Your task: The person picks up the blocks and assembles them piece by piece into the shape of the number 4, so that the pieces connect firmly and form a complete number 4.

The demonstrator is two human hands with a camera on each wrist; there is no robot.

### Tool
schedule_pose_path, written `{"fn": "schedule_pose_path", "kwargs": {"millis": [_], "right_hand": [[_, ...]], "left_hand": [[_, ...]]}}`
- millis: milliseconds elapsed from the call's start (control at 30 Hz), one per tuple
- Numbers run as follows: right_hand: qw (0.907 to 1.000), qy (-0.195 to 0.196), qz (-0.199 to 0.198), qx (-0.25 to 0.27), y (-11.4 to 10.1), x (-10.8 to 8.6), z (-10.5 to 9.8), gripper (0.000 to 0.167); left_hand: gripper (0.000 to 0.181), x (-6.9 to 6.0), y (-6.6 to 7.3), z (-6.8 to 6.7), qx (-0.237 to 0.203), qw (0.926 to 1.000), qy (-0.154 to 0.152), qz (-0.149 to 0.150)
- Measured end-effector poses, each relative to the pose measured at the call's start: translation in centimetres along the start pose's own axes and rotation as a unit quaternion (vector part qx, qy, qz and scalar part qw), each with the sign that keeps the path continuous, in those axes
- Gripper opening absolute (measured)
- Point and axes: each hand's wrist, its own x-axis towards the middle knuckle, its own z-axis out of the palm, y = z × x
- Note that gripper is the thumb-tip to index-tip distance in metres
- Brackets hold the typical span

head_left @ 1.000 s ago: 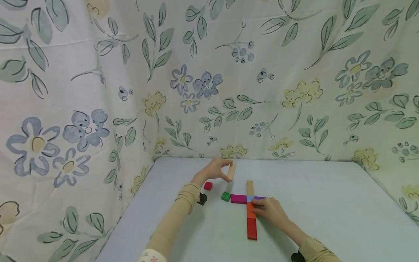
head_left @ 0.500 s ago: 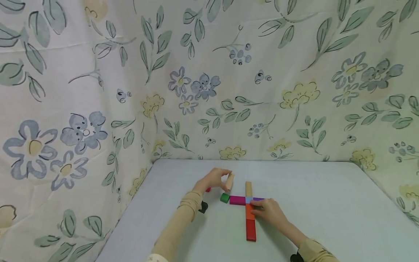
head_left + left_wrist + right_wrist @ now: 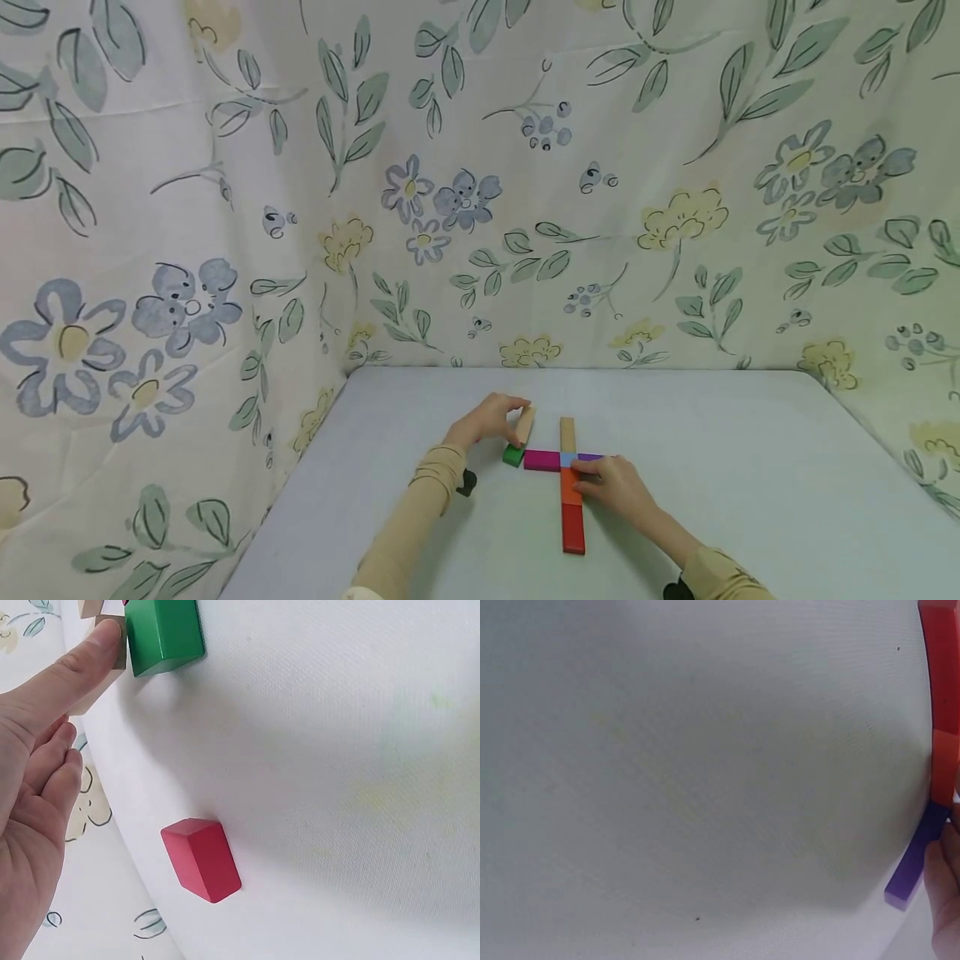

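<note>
My left hand (image 3: pixel 489 419) pinches a plain wooden block (image 3: pixel 527 425) between thumb and fingers. Its near end is right by the green block (image 3: pixel 165 636); whether they touch is unclear. Right of the green block lies a magenta block (image 3: pixel 542 460), in a cross with a light blue block (image 3: pixel 569 459) at the centre. Another plain wooden block (image 3: pixel 567 435) points away, a purple block (image 3: pixel 911 866) right, and orange (image 3: pixel 572 485) and red blocks (image 3: pixel 573 529) toward me. My right hand (image 3: pixel 618 487) rests its fingertips on the light blue and orange blocks.
A small pinkish-red block (image 3: pixel 202 859) lies apart on the white table (image 3: pixel 720 467), hidden behind my left hand in the head view. Floral cloth (image 3: pixel 570 183) hangs behind the table and along its left side.
My left hand has come down and toward me with the wooden block, closer to the green block, covering the small red block in the head view. My right hand stays in place.
</note>
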Motion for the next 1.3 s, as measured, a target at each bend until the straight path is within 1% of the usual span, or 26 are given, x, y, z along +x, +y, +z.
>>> {"fn": "schedule_pose_path", "kwargs": {"millis": [267, 500, 800, 900, 1033, 1233, 1300], "right_hand": [[0.9999, 0.004, -0.011, -0.001, 0.00, -0.05, 0.00, 0.035], [0.9999, 0.004, -0.004, 0.010, -0.23, -0.04, 0.06, 0.036], [1.0000, 0.004, -0.004, 0.004, -0.39, -0.15, 0.01, 0.036], [0.9999, 0.008, -0.007, -0.003, -0.37, -0.13, 0.02, 0.035], [1.0000, 0.006, 0.002, 0.003, -0.34, -0.08, 0.06, 0.035], [1.0000, 0.009, -0.002, 0.000, -0.29, -0.10, -0.05, 0.036], [0.9999, 0.005, 0.002, 0.009, -0.25, -0.08, -0.07, 0.036]], "left_hand": [[0.077, 0.14, -0.01, 0.07, 0.003, 0.9999, -0.007, -0.007], [0.077, 0.18, -0.14, 0.07, 0.001, 0.9997, -0.016, -0.018], [0.076, 0.29, -0.48, 0.23, -0.004, 0.9992, -0.021, -0.035], [0.075, 0.23, -0.41, 0.19, -0.009, 0.9989, -0.024, -0.038], [0.073, 0.11, -0.18, 0.12, -0.015, 0.9986, -0.027, -0.042], [0.072, 0.10, 0.00, 0.12, -0.021, 0.9986, -0.030, -0.038], [0.071, 0.11, 0.04, 0.08, -0.021, 0.9987, -0.032, -0.032]]}}
